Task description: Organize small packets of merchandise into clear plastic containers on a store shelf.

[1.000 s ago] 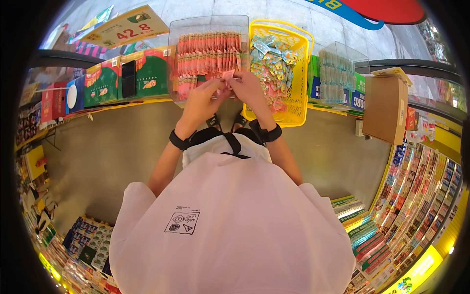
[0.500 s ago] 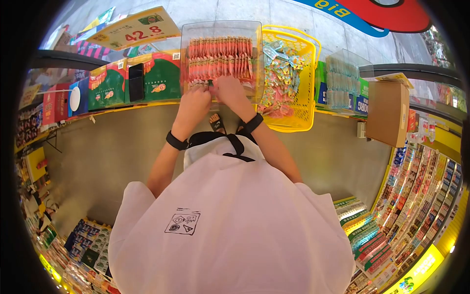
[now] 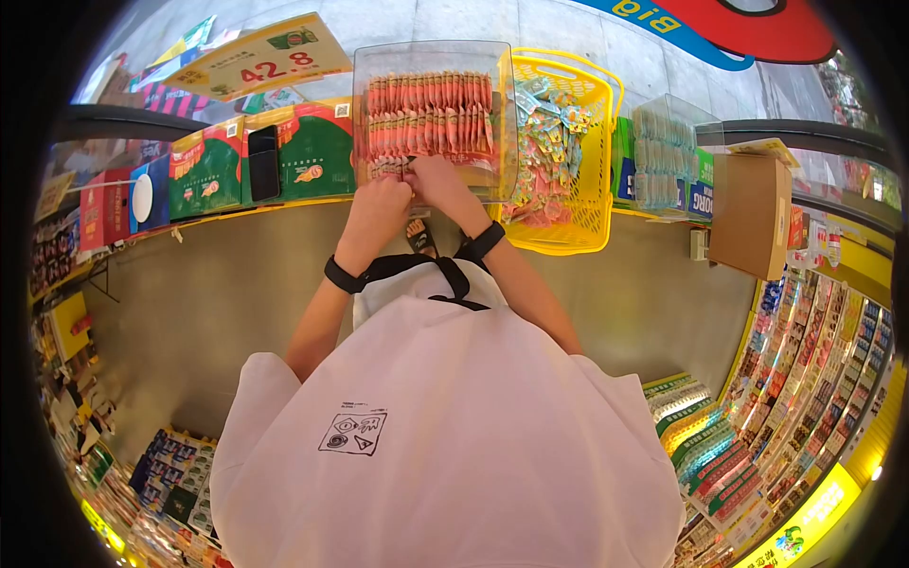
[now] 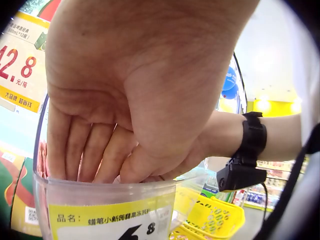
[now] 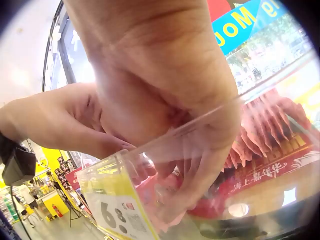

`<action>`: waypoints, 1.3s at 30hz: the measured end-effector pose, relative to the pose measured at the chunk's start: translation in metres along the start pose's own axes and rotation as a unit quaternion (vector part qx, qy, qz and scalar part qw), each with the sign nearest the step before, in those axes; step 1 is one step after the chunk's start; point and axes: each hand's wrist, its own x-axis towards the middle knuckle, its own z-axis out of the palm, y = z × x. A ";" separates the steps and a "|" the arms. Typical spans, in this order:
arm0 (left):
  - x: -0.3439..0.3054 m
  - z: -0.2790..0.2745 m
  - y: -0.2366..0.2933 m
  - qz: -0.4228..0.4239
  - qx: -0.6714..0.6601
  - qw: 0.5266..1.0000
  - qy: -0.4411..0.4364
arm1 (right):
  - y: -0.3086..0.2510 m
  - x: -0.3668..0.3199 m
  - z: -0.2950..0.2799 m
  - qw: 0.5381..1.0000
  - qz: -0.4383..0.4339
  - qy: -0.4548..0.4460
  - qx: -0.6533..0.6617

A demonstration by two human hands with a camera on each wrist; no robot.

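A clear plastic box (image 3: 434,49) holds rows of upright pink packets (image 3: 431,131). Inside its near side, at the front row, the two hands are close together. The left hand (image 3: 377,222) reaches over the front wall; in the left wrist view its fingers point down behind a price label (image 4: 112,220), tips hidden. The right hand (image 3: 445,189) is beside it on the right. In the right wrist view, the right hand's (image 5: 170,115) fingers bend around a pink packet (image 5: 172,219), seen through the clear wall.
Right of the box stands a yellow basket (image 3: 598,180) of loose small packets, then a clear box of blue packets (image 3: 658,156) and a carton (image 3: 748,213). To the left, a black phone (image 3: 264,163) lies on green boxes (image 3: 317,156) below a price sign (image 3: 260,59).
Both hands have moved from above the box's near side, where they held up a pink packet, down to its front row. The head view has shifted slightly.
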 end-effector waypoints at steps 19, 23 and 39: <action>0.004 -0.001 0.001 -0.002 0.006 1.000 -0.006 | 0.009 -0.007 -0.013 0.998 0.032 0.009 0.046; 0.004 0.000 0.001 -0.004 0.011 1.000 -0.007 | 0.006 -0.005 -0.015 0.995 0.072 -0.023 0.072; 0.003 -0.003 0.005 -0.005 0.008 1.000 0.007 | 0.021 0.003 0.001 0.994 0.016 0.017 0.108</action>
